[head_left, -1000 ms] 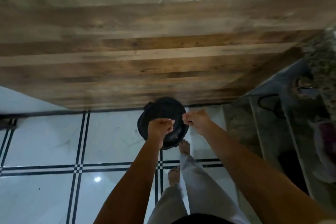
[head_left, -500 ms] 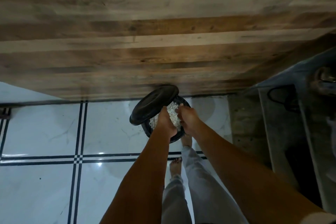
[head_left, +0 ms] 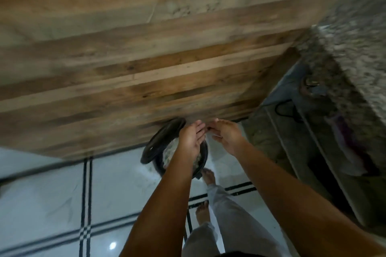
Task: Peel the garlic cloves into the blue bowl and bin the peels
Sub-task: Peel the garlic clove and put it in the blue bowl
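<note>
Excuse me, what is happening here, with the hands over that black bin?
A person stands at a wooden counter and holds both hands over a black bin on the tiled floor. Its lid is raised, and pale scraps, probably garlic peels, lie inside. The left hand and the right hand are open and hold nothing. A bare foot is at the bin's base.

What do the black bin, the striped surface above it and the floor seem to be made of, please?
The black bin is probably plastic: its raised lid has a dull, smooth sheen. The striped surface looks like matte wood, with grain and light and dark planks. The floor is glossy white tile, ceramic or stone, mirroring a lamp, with black lines.
</note>
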Motion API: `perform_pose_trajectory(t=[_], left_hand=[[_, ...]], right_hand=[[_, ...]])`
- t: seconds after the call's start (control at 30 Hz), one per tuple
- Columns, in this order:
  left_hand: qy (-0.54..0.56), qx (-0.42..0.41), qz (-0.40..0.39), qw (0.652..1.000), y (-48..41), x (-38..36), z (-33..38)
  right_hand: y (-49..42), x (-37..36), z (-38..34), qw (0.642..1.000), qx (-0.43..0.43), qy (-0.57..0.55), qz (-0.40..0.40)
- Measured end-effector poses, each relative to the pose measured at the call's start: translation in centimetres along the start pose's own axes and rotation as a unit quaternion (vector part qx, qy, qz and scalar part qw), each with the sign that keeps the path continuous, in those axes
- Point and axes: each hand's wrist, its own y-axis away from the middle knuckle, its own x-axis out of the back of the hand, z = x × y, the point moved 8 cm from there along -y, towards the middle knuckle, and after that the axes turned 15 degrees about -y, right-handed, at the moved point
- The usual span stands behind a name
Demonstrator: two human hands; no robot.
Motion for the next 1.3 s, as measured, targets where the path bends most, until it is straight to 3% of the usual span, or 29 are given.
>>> perform_pose_trajectory(t=[0.13, 0.33, 0.5, 0.67, 0.8, 0.93, 1.1, 1.3], left_hand=[[-0.093, -0.047, -0.080, 0.991, 3.8, -9.2, 1.1], [-0.250, -0.111, -0.226, 0.935, 11.8, -25.8, -1.5], [-0.325, -0.133, -0.350, 0.869, 20.0, -38.2, -8.5], [-0.386, -0.114, -0.438, 0.804, 27.6, -47.4, -18.3], [-0.424, -0.109, -0.477, 0.763, 33.2, -53.0, -25.6], [-0.476, -0.131, -0.473, 0.730, 35.4, -57.1, -30.6], [-0.518, -0.143, -0.444, 0.717, 35.7, -60.3, -34.0], [-0.541, -0.134, -0.451, 0.697, 35.7, -62.8, -36.9]], right_hand=[[5.8, 8.0, -5.8, 0.984, 0.093, -0.131, 0.081], [16.4, 23.4, -11.8, 0.907, 0.226, -0.306, 0.179], [26.1, 36.4, -12.1, 0.831, 0.304, -0.377, 0.274], [35.2, 48.0, -9.4, 0.776, 0.354, -0.389, 0.348], [40.6, 56.9, -7.1, 0.751, 0.369, -0.372, 0.402], [44.0, 65.1, -4.1, 0.737, 0.332, -0.328, 0.489], [46.8, 72.3, -1.0, 0.705, 0.233, -0.099, 0.662], [45.7, 75.6, 0.1, 0.725, 0.167, 0.028, 0.667]])
